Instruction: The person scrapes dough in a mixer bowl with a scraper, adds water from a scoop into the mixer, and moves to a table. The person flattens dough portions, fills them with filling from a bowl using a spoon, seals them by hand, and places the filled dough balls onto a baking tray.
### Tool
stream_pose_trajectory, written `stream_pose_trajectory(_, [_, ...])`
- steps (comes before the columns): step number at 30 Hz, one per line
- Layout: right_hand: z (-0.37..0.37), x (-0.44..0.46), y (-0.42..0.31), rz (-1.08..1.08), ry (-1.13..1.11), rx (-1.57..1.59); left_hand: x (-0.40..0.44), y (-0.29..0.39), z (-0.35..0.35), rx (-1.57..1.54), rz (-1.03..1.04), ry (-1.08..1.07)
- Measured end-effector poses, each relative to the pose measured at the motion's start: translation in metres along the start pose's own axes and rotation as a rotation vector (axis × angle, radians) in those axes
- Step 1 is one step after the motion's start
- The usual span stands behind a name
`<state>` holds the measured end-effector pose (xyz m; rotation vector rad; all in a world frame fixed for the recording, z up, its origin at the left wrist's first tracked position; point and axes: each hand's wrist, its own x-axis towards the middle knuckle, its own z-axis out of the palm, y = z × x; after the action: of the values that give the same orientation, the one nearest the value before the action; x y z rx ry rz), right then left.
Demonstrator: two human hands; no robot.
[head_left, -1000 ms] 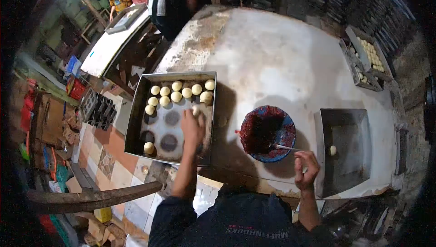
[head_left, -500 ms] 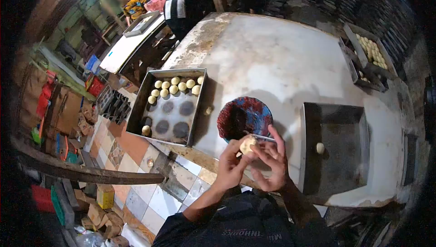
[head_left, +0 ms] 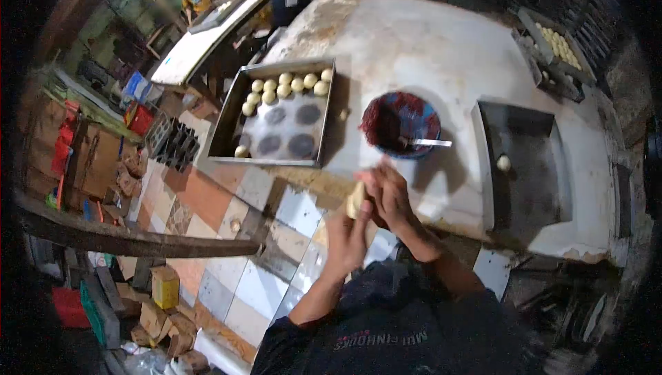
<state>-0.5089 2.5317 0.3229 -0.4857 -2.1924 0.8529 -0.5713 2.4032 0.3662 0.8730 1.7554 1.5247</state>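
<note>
Head view: pale yellowish dough [head_left: 356,200].

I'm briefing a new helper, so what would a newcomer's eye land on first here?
Probably the blue bowl smeared with dark red paste, a pale handle jutting over its rim, on the table. Next, perhaps, the tray of pale dough balls left of it. Nearer, the left hand holds a dough piece, with the right hand close against it.
</note>
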Motion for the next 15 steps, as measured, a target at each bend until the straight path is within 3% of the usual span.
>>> stream_pose_trajectory(2, [0.026, 0.004, -0.029, 0.031, 0.05, 0.216, -0.019, -0.001, -0.032, -0.666, -0.169, 0.097])
stream_pose_trajectory(3, [0.032, 0.002, -0.041, 0.091, 0.004, 0.418, -0.025, -0.017, -0.047, -0.814, -0.211, 0.146])
stream_pose_trajectory(4, [0.057, -0.005, -0.033, -0.028, 0.102, 0.353, -0.032, -0.026, -0.05, -0.766, -0.185, 0.216])
stream_pose_trajectory(6, [0.067, -0.016, -0.059, 0.121, -0.004, 0.363, -0.048, -0.057, -0.051, -0.617, -0.255, 0.035])
stream_pose_trajectory(7, [0.061, -0.018, -0.06, 0.206, -0.127, 0.42, -0.05, -0.063, -0.053, -0.731, -0.218, 0.004])
stream_pose_trajectory(8, [0.058, -0.017, -0.056, 0.213, -0.137, 0.406, -0.048, -0.067, -0.069, -0.911, -0.361, -0.014])
stream_pose_trajectory(10, [0.05, -0.014, -0.046, 0.233, -0.214, 0.383, -0.037, -0.07, -0.079, -1.076, -0.422, -0.113])
stream_pose_trajectory(13, [0.015, -0.001, 0.012, 0.104, 0.079, -0.215, -0.021, -0.074, -0.082, -0.973, -0.445, -0.149])
stream_pose_trajectory(15, [-0.032, 0.017, 0.052, 0.391, 0.071, -0.521, -0.005, -0.061, -0.077, -0.898, -0.299, -0.144])
